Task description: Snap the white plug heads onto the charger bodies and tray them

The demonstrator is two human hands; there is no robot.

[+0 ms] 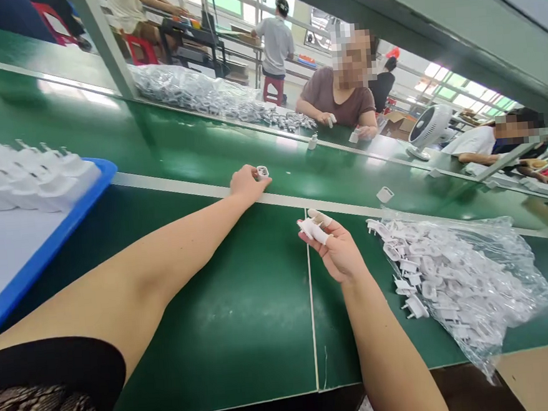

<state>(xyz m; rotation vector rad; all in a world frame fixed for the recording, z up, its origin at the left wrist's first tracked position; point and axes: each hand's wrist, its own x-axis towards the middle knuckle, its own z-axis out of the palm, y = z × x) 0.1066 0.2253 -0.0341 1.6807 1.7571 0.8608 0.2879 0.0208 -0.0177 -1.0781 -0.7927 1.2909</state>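
Note:
My left hand [245, 187] reaches over the pale strip and is closed around a small white charger housing [263, 172], its open end facing up. Nearer to me, my right hand [337, 245] pinches a white plug cover [310, 228] between thumb and fingers, with white covers on the fingertips. Right of that hand, many similar plug covers [415, 307] with pins spill from a clear plastic bag [506, 239]. One loose white housing [386, 194] lies on the green belt beyond the bag.
At the left, a blue tray [68, 213] holds rows of white plugs [32, 178]. Across the belt [180, 149], a co-worker [336, 94] handles white parts beside a long bag of parts [195, 95]. A metal post [106, 48] and a fan [430, 125] stand there.

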